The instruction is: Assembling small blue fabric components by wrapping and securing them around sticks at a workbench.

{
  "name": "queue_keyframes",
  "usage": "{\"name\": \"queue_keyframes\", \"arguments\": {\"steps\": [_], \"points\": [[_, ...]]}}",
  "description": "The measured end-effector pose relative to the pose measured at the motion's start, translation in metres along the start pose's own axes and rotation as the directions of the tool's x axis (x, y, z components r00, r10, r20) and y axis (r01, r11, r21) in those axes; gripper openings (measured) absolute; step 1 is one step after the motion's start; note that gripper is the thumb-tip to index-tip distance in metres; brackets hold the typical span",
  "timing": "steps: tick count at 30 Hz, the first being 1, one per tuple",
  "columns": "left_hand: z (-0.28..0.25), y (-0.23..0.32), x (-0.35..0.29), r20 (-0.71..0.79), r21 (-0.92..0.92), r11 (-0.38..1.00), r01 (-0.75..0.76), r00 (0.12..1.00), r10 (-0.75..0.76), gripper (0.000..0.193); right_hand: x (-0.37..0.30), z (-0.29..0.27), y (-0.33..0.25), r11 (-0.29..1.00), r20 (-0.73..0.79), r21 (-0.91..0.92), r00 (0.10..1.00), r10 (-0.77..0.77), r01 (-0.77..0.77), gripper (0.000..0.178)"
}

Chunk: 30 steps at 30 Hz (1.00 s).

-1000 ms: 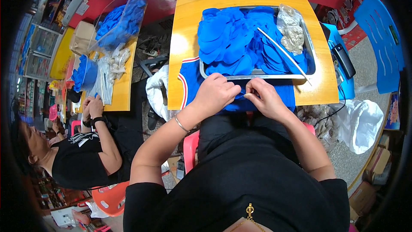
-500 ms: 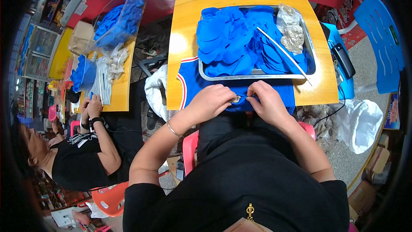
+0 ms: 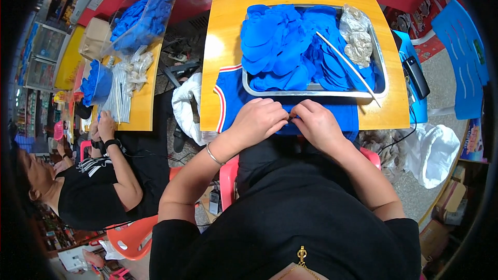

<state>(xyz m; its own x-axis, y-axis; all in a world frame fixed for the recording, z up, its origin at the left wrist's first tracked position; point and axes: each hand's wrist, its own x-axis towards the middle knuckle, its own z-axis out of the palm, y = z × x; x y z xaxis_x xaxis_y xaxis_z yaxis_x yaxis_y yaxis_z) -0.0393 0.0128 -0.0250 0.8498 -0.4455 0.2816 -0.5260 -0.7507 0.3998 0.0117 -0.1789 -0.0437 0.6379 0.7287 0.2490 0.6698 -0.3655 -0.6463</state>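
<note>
While the table bears a blue cloth at its near edge, a tray of blue discs lies partly over it. Nearer, the left hand and right hand meet, both pinched on a small piece, apparently blue, mostly hidden.

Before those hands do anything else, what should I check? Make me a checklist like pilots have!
1. Left hand and right hand close together, in front of the tray: ok.
2. Small thing between the hands easy to see: not ok, the hands mostly hide it.
3. Stick all inside the tray: not ok, one end pokes out past the near rim.
4. Blue pieces all inside the tray: cannot tell, the pile hides part of the left rim.
5. Striped-edge blue cloth on the table, partly under the tray: ok.
</note>
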Motion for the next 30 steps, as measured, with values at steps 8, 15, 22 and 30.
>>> {"name": "queue_keyframes", "arguments": {"steps": [8,15,22,30], "points": [[0.001,0.004,0.001,0.071,0.111,0.992,-0.063,0.996,0.055,0.011,0.001,0.007,0.006,0.984,0.097,-0.171,0.995,-0.034,0.050,0.011],[0.001,0.003,-0.002,0.083,0.127,0.989,-0.074,0.995,0.063,0.011,0.000,-0.004,0.002,0.991,0.048,-0.077,0.993,-0.103,0.107,0.011],[-0.002,0.002,-0.002,0.075,0.087,0.995,-0.046,0.996,0.040,0.009,0.004,0.007,0.013,0.991,0.044,-0.075,0.993,-0.106,0.109,0.014],[0.000,-0.003,-0.004,0.029,0.055,0.998,-0.012,1.000,0.011,0.010,0.001,0.002,0.009,0.995,-0.036,0.002,0.995,-0.095,0.095,0.011]]}}
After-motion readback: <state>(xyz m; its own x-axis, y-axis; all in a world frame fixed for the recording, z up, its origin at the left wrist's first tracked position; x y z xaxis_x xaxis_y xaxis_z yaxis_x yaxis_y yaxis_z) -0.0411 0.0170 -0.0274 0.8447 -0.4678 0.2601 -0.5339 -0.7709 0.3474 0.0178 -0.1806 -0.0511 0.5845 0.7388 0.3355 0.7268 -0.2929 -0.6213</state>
